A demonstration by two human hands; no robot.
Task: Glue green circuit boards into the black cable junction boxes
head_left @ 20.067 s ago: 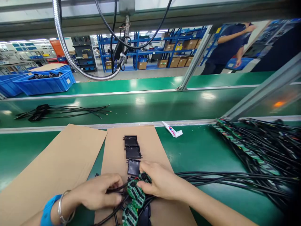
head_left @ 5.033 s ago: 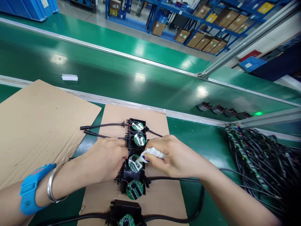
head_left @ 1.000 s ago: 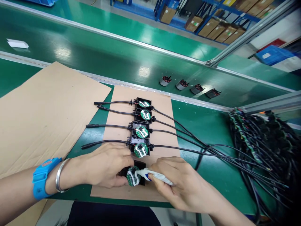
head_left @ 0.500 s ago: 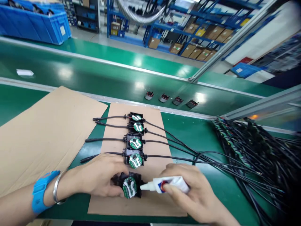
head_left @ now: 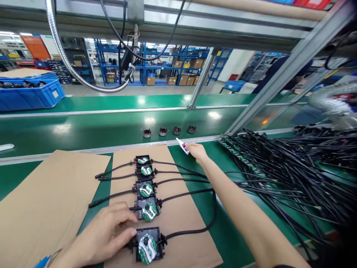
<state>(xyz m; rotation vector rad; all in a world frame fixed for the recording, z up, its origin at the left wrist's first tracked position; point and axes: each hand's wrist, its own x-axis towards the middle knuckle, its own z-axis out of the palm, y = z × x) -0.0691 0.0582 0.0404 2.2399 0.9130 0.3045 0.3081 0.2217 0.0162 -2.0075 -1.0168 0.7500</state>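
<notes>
My right hand (head_left: pixel 196 152) is stretched far forward, its fingers closed round a white glue tube (head_left: pixel 184 146) with a pointed nozzle. The nozzle points up and left, toward the small round motor parts. My left hand (head_left: pixel 110 229) lies at the left edge of the nearest black housing (head_left: pixel 138 253), thumb and fingers apart. In that housing sits a round green circuit board (head_left: pixel 147 249) with a white S-shaped bead of paste. Beyond it, several similar black housings (head_left: pixel 144 204) form a column, their boards also bearing white paste and their cables running out both sides.
A cardboard sheet (head_left: pixel 178 219) lies under the housings, another cardboard sheet (head_left: pixel 50 201) to the left. Several round motor parts (head_left: pixel 163 132) stand in a row behind. Black cables (head_left: pixel 267 167) are heaped at right. A metal post (head_left: pixel 276 74) and a hanging flexible conduit (head_left: pixel 80 83) rise beyond.
My right hand has carried the glue tube away from the nearest board, forward toward the motor parts. My left hand has loosened from the nearest housing. The view has tilted up.
</notes>
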